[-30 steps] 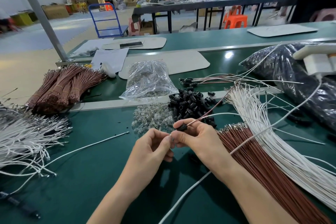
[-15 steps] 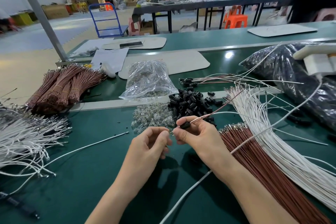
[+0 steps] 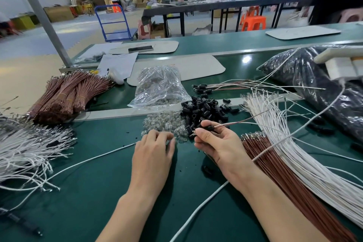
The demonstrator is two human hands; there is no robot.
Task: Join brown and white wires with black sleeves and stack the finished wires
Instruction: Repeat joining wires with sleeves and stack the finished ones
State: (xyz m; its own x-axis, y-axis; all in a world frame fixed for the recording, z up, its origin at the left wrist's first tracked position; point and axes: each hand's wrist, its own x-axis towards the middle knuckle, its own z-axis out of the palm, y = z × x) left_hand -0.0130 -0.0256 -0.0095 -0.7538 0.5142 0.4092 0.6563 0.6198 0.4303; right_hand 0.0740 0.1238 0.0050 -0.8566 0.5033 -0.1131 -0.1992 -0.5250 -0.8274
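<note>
While right hand [image 3: 220, 147] pinches a black sleeve [image 3: 208, 128], left hand [image 3: 155, 151] rests loose-fingered on bulbs [image 3: 163, 124].

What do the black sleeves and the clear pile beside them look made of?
Black sleeves: likely rubber or soft plastic, matte, with dull highlights only. Clear pile: small rounded pieces, glass or clear plastic, glossy; they glint and show the green table through.

Two hands [image 3: 153, 156] [image 3: 219, 144], one clear bag [image 3: 159, 87]
</note>
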